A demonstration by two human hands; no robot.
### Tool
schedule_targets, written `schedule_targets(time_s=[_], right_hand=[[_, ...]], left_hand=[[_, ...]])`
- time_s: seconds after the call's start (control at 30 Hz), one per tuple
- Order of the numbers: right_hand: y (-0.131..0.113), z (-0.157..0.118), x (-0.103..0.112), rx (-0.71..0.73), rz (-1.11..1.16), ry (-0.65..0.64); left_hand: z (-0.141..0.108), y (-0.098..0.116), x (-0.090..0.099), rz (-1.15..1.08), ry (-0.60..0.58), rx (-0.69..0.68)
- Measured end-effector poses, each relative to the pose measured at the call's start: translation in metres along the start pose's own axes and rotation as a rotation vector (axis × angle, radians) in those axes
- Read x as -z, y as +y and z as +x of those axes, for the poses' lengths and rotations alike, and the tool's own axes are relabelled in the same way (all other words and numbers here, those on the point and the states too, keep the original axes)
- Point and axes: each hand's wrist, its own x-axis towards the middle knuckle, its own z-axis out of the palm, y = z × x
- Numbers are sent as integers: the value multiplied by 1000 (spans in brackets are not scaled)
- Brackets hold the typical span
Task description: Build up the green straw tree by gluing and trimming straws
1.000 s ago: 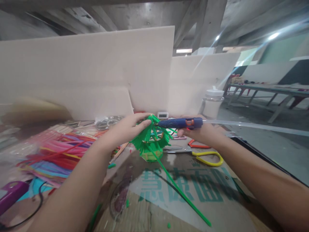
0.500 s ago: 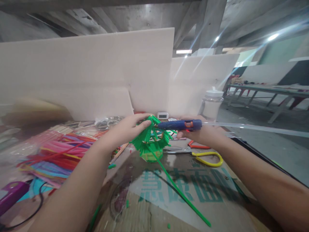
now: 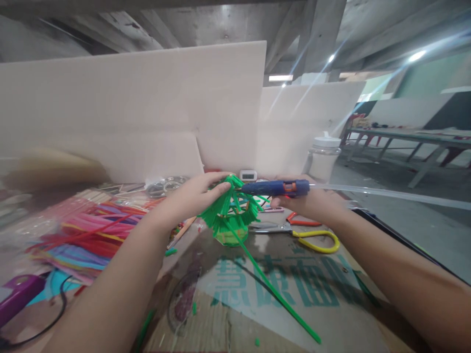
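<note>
My left hand point(image 3: 208, 191) grips the top of a green cone-shaped craft piece point(image 3: 230, 213) made of fuzzy pipe cleaners, thumb and fingers closed near its peak. In my right hand point(image 3: 298, 201) is a blue hot glue gun point(image 3: 274, 188), its nozzle at the upper right side of the cone. A long clear glue stick point(image 3: 371, 191) runs out of the gun's back to the right. One long green pipe cleaner point(image 3: 279, 289) stretches from the cone's lower edge toward me. Yellow-handled scissors point(image 3: 318, 241) lie to the right of the cone.
Bundles of coloured pipe cleaners point(image 3: 95, 230) cover the left side, with a purple device point(image 3: 22, 296) and its cord in front. A small digital clock point(image 3: 248, 175) and a clear bottle point(image 3: 324, 157) stand behind. White boards point(image 3: 147, 108) rise at the back.
The glue gun has shifted very slightly to the right. My left hand and the cone look nearly unmoved.
</note>
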Motion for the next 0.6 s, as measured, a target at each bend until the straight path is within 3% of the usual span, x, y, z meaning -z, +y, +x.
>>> schedule_targets(time_s=[0.6], right_hand=[[6,1,-4,-48,37,40]], left_hand=[[1,-2,0,52,25,-12]])
